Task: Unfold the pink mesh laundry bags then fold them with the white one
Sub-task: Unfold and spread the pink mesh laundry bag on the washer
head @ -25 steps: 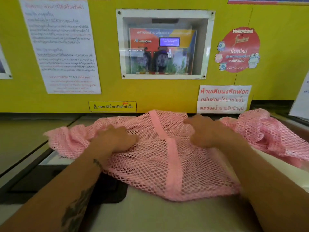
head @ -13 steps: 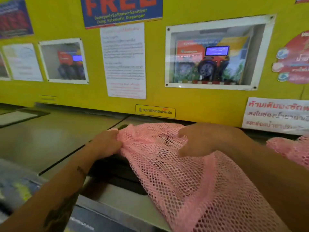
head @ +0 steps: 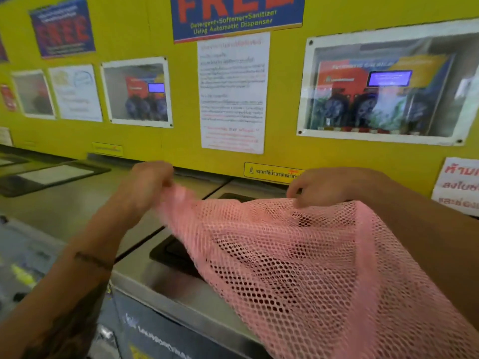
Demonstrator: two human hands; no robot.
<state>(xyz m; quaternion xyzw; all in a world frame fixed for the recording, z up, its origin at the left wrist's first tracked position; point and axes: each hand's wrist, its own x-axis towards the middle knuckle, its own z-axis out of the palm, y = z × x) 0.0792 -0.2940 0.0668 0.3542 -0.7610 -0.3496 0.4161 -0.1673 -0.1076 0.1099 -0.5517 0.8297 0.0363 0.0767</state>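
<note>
A pink mesh laundry bag [head: 298,260] hangs stretched in the air above the washing machine top [head: 155,283], sloping down to the lower right. My left hand [head: 145,185] pinches its upper left corner, which is blurred. My right hand [head: 324,185] grips the top edge further right. My right forearm runs behind the bag's right side. No white bag and no second pink bag are in view.
The grey machine top has a dark recessed lid [head: 176,252] under the bag. More machine tops [head: 59,174] extend to the left. Behind stands a yellow wall [head: 160,141] with posters, notices and windowed dispenser panels [head: 383,92].
The bag lay spread on the machine top under both hands; now both hands have lifted it by its top edge. The view has swung left, and the second pink bag has left the frame.
</note>
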